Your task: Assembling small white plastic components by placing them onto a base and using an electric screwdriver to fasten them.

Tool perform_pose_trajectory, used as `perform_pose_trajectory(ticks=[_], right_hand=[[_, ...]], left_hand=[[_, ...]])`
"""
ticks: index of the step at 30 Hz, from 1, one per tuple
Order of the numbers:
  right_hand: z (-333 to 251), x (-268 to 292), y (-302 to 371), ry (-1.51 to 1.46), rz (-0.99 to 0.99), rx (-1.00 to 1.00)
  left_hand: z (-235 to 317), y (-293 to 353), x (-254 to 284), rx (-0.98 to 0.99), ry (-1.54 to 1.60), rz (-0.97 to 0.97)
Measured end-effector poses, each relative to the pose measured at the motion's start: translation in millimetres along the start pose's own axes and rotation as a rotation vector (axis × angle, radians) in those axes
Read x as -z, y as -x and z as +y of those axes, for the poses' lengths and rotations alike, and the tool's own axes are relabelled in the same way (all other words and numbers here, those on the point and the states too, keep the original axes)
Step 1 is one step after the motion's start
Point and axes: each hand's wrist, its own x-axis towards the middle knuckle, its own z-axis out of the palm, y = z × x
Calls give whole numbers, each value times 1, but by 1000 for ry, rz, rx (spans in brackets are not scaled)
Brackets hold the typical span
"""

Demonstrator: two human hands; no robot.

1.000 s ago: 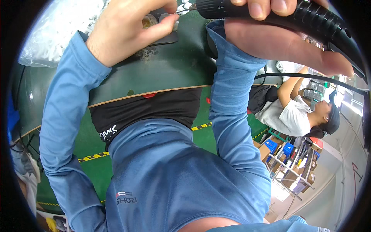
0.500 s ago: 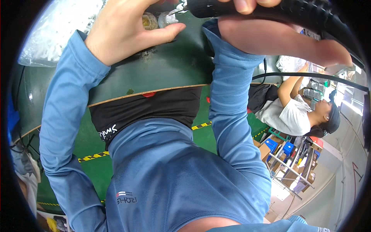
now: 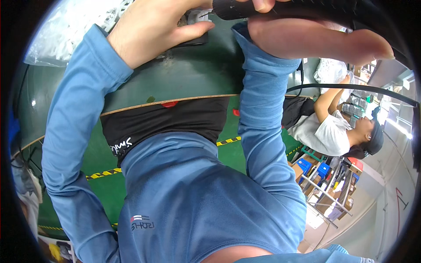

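At the top edge, my right hand (image 3: 315,38) is wrapped round a thick black power screwdriver (image 3: 285,10). Its thin bit points left toward a small white plastic part (image 3: 197,16). My left hand (image 3: 160,27) closes about that part, thumb on the near side; its other fingers are partly cut off by the top of the picture. Under the left thumb shows the edge of a dark block (image 3: 195,42) on the green tabletop (image 3: 206,72). Whether the bit touches the part I cannot tell.
Left of my hand lies a clear plastic bag (image 3: 72,33) of white parts. A black cable (image 3: 351,87) runs across at right. Beyond it a person (image 3: 333,127) in a white shirt handles another bag (image 3: 331,72). A shelf rack (image 3: 326,188) with boxes stands behind them.
My left hand has shifted slightly right and up, and the round yellowish piece beside the white part is now hidden. A dark block edge shows under the thumb. The screwdriver stays in my right hand.
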Motion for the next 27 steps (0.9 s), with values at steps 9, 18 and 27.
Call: perform_pose_trajectory(ticks=[9,18,27], right_hand=[[4,-16,-1,10,126,-31],[12,-19,-16,-83,23,-157],[43,-3,-9,-244,-203,-50]], left_hand=[[-1,1,-8,50,88,14],[-4,-1,-12,192,330,78],[10,-1,5,284,442,36]])
